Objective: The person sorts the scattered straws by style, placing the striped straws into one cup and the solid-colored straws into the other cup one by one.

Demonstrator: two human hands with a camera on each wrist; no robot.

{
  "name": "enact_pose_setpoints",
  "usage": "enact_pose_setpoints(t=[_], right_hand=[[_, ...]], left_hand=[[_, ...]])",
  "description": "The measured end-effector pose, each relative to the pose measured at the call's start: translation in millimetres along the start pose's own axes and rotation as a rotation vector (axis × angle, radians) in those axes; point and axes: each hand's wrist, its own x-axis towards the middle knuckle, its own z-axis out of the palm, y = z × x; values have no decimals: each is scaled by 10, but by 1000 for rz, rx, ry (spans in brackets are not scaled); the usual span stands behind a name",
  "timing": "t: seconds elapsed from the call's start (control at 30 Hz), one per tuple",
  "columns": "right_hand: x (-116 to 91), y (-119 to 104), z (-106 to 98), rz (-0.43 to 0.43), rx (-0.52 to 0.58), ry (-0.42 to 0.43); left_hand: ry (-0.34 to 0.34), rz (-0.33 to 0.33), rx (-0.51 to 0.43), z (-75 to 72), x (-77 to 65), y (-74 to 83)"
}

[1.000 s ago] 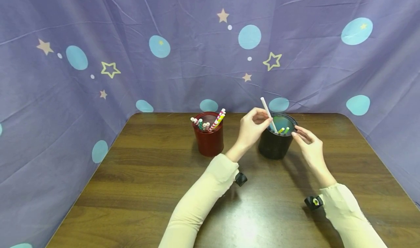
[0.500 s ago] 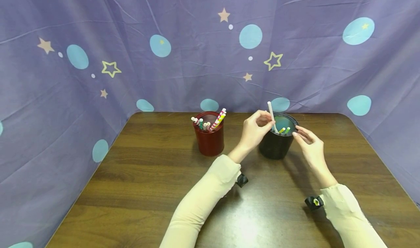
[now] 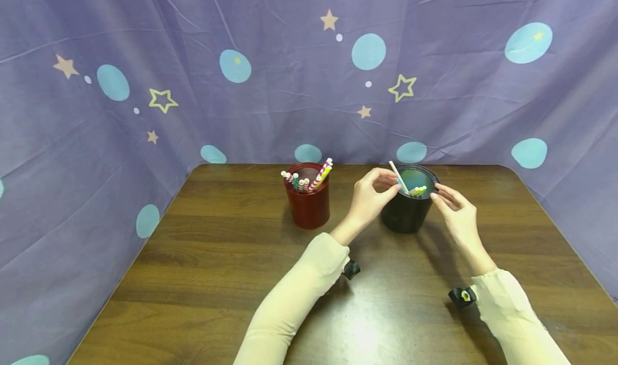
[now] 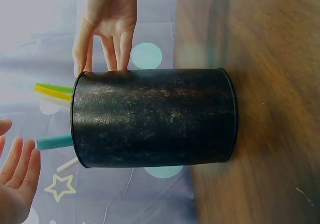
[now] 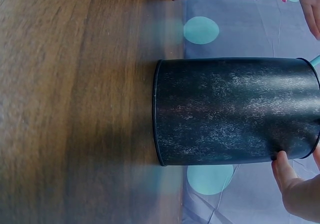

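Upright on the table stands a black can (image 3: pixel 405 214) with several straws in it. A white straw (image 3: pixel 397 174) leans out over its left rim. My left hand (image 3: pixel 370 197) is beside that rim with parted fingers, holding nothing. In the left wrist view its fingertips lie close to the end of a teal straw (image 4: pixel 55 142); whether they touch it I cannot tell. Yellow (image 4: pixel 52 92) and green straws stick out farther along. My right hand (image 3: pixel 456 217) holds the can's right rim, its thumb (image 5: pixel 283 161) against the outer wall.
A red can (image 3: pixel 309 209) holding several patterned straws (image 3: pixel 318 181) stands left of the black one. Both are near the back edge of the wooden table (image 3: pixel 207 279). A purple curtain (image 3: pixel 280 107) hangs behind.
The white straw went deeper into the black can and now leans left by itself. My left hand let go of it and drew slightly left. The right hand stayed on the can.
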Motion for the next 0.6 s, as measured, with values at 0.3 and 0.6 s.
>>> enact_pose_setpoints(t=[0.3,0.6], right_hand=[[7,-87,-34,-27,77,-62],[-46,-146,-75,-105,5,-76]], left_hand=[[5,0,50,-130,-134,6],[-3,-32,58,-299,-267,60]])
